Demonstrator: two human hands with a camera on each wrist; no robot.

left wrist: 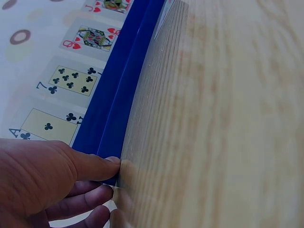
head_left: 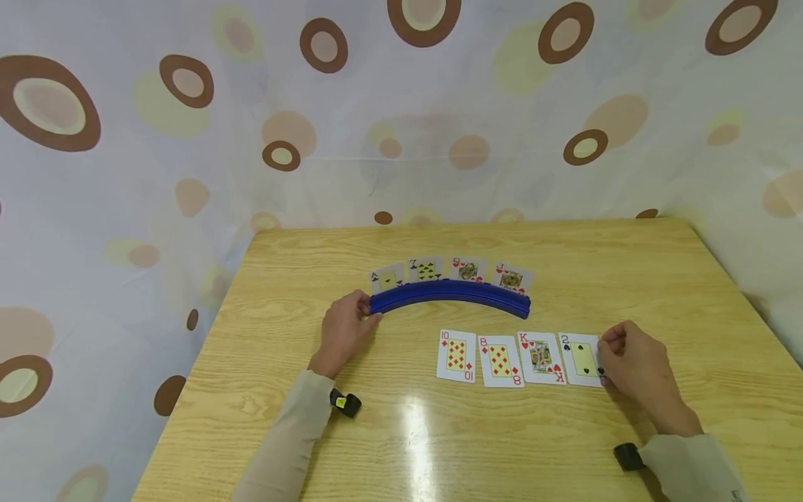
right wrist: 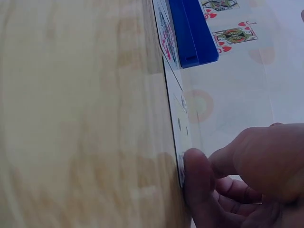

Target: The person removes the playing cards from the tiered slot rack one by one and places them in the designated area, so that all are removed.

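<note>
A curved blue card holder holds up an ace of clubs, a seven of clubs, a queen of hearts and a jack of hearts. At its left end, my left hand pinches it, thumb on the near side in the left wrist view. Face up in a row before the holder lie a ten of diamonds, an eight of diamonds, a king of hearts and a two of spades. My right hand pinches the two's right edge.
Everything stands on a light wooden table. A patterned cloth with brown and yellow rounds hangs behind it and at both sides. Black straps sit at both wrists.
</note>
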